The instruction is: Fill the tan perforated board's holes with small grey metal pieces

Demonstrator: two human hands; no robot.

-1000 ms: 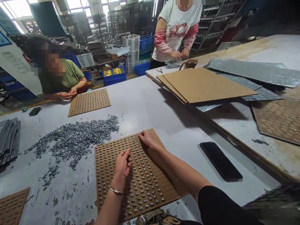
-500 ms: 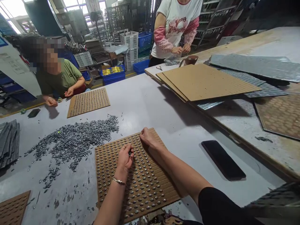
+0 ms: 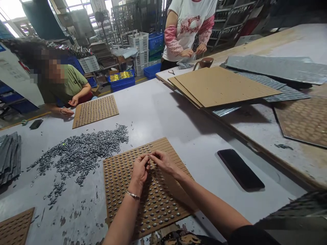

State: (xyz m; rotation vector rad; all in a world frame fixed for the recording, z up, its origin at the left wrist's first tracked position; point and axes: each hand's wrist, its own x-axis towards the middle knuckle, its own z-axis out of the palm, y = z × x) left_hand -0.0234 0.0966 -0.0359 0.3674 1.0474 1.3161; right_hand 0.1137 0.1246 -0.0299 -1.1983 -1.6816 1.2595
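Observation:
A brown perforated board (image 3: 120,177) lies in front of me, many of its slots filled with small dark oval metal pieces. My left hand (image 3: 140,170) hovers over the board's middle, fingers curled around several of those pieces. My right hand (image 3: 163,161) meets it fingertip to fingertip, pinching at a piece held at the left hand's fingers. A wide heap of loose grey metal pieces (image 3: 81,151) is spread on the table left of the board.
A black phone (image 3: 240,169) lies right of the board. A seated person (image 3: 63,85) works at another perforated board (image 3: 95,110) across the table; a standing person (image 3: 187,30) handles a bag farther back. Stacked cardboard sheets (image 3: 219,88) and metal panels (image 3: 278,69) lie at right.
My right hand left the board's far edge and came back to meet my left hand. My left hand rose slightly. The seated person's hand moved onto the table.

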